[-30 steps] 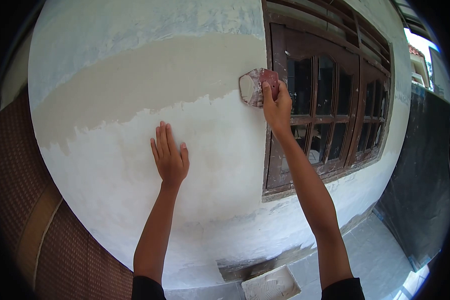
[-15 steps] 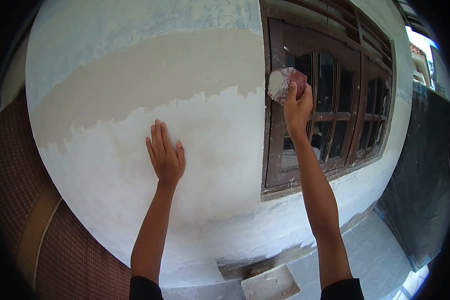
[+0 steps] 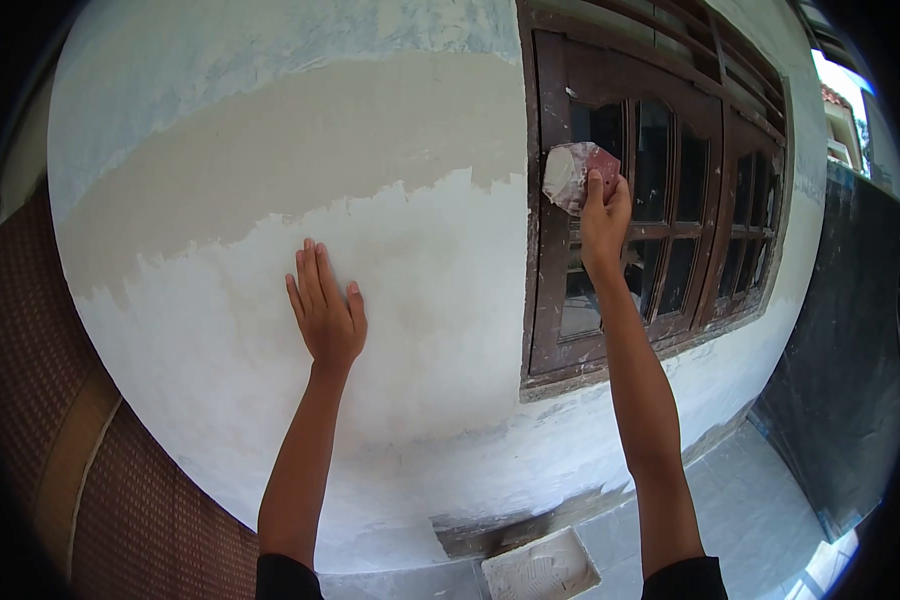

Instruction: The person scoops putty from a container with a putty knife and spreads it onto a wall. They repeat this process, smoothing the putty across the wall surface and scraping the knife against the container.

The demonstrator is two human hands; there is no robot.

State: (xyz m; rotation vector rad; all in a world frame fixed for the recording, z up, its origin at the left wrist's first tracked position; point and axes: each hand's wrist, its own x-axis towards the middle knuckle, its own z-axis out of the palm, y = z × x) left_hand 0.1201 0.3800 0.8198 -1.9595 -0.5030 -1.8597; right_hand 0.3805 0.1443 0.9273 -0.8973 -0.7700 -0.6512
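Observation:
My left hand (image 3: 328,312) lies flat against the white wall (image 3: 410,330), fingers stretched upward and thumb apart. Above its fingertips runs a broad beige band of putty (image 3: 320,130) with a ragged lower edge. In my right hand (image 3: 607,220) is a reddish putty spreader (image 3: 604,167), pinched between thumb and fingers. A thick pale lump of putty (image 3: 567,175) covers the spreader's left side. The spreader overlaps the left part of the brown wooden window (image 3: 562,75) in this view.
A tray (image 3: 582,587) with pale putty in it sits on the grey tiled floor (image 3: 740,500) below the wall. Brown woven panels (image 3: 160,500) stand along the left. At the right hangs a dark sheet (image 3: 840,370).
My right hand and the spreader have shifted slightly right and down in view. My left hand appears a touch further left, still flat on the wall.

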